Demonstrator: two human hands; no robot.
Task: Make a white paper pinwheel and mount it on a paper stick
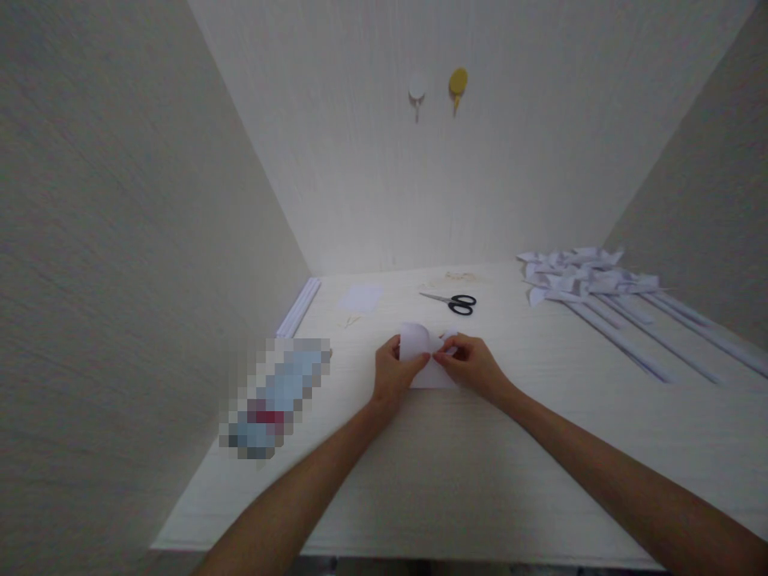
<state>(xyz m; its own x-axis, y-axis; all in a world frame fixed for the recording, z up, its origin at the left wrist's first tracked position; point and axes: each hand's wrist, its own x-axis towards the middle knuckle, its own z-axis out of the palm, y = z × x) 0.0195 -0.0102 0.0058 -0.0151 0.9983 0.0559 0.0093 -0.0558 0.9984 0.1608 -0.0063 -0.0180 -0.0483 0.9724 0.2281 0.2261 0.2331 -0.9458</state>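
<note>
White paper [427, 362], a small sheet with one curled, rounded flap lifted toward the wall, lies near the middle of the pale wood-grain desk [540, 448], pinched from both sides. The left hand [393, 374] clamps its near left edge between thumb and fingers; the right hand [474, 366] closes fingertips on a folded point at the sheet's centre, the two hands almost touching. To fold it cleanly, it seems best to press the crease flat against the desk and keep the corners aligned before letting go. Black-handled scissors [451, 302] rest just beyond, blades shut. A flat paper square [361, 298] lies farther left, beside thin white strips [298, 307] along the wall. To the right, a heap of folded paper pinwheels on long rolled sticks [606, 292] fans out. Two small hooks [437, 88], white and yellow, cling to the back panel.
</note>
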